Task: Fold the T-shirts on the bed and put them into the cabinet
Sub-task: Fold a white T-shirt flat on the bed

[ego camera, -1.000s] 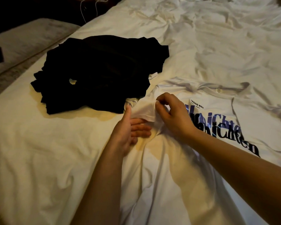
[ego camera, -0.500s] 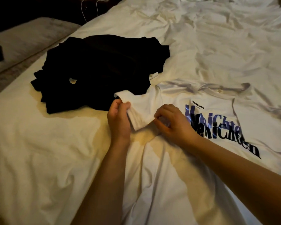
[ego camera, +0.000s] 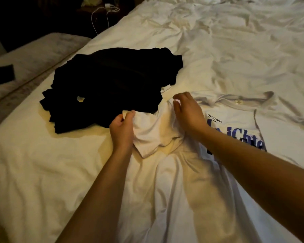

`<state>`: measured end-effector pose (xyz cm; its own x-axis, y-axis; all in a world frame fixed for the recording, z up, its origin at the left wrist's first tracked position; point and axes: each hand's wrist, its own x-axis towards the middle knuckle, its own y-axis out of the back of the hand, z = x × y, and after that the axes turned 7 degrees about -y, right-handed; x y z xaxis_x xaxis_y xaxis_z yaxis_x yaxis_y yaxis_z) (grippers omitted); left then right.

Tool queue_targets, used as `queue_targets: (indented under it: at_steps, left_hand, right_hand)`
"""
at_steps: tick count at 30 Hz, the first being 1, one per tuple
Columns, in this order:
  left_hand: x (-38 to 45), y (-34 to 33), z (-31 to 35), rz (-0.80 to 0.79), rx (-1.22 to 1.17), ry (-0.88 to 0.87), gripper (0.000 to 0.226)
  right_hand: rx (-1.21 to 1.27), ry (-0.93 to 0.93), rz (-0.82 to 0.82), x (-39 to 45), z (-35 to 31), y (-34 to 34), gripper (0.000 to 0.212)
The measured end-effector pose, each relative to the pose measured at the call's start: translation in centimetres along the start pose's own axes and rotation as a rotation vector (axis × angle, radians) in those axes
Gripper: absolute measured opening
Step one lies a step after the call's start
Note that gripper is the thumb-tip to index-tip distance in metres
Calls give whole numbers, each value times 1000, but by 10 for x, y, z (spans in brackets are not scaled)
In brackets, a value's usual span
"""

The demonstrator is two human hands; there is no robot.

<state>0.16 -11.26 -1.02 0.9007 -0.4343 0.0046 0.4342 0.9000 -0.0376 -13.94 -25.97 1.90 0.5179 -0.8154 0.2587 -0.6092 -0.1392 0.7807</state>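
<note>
A white T-shirt [ego camera: 191, 181] with dark and blue lettering lies face up on the bed, collar toward the far side. Its left sleeve [ego camera: 147, 135] is bunched between my hands. My left hand [ego camera: 122, 130] pinches the sleeve's outer edge. My right hand [ego camera: 188, 111] grips the sleeve cloth near the shoulder, fingers curled on a fold. A pile of black T-shirts [ego camera: 111, 88] sits just beyond the sleeve, to the left of the white shirt.
The bed [ego camera: 235, 50] is covered by a rumpled white sheet. Its left edge runs along a grey bench or mattress [ego camera: 30, 55] bearing a dark object [ego camera: 2, 74]. A white cable [ego camera: 102, 16] hangs in the dark at the back left. No cabinet shows.
My left hand has pulled the sleeve's edge outward to the left. My right hand has shifted up toward the shoulder, and the sleeve is more spread out.
</note>
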Motion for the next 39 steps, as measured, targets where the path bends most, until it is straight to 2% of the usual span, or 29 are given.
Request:
queue_targets:
  at_steps: [2,3,5,8,11,14,16,19,23,25,27,31,36,39]
  left_hand:
    - [9,0,-3,-26,9,52,33]
    - [11,0,-3,-32,34,20,31]
    - [10,-1,3,-29,99,-150,33]
    - [9,-2,11,6,169,-389,29]
    - [14,0,11,68,207,-469,23]
    - [23,4,13,121,237,-535,18]
    - [29,6,15,134,247,-548,18]
    - [33,7,16,110,253,-527,20]
    - [31,8,12,65,241,-515,24]
    - [29,7,13,53,235,-503,24]
    - [25,4,14,47,226,-494,24]
    - [17,0,19,52,196,-499,22]
    - [16,3,27,69,175,-501,18]
    - [11,5,28,65,147,-496,15]
  right_hand:
    - [-109,-22,37,25,1,0,27]
    - [-158,-20,24,34,2,0,28]
    - [-235,-33,-94,46,7,-1,32]
    - [-320,-119,-212,56,15,1,23]
    - [-232,-148,-146,63,16,6,21]
    - [-162,-98,-48,73,13,8,23]
    - [-138,-44,-78,76,12,5,25]
    - [-85,-12,-141,70,17,1,38]
    - [-232,-16,141,50,29,15,24]
    - [-379,-61,100,36,37,21,44]
    - [-478,-54,33,24,49,20,53]
    - [-369,-9,124,38,66,20,41]
    - [-300,-40,11,64,77,21,51]
    - [-249,57,130,41,58,18,35]
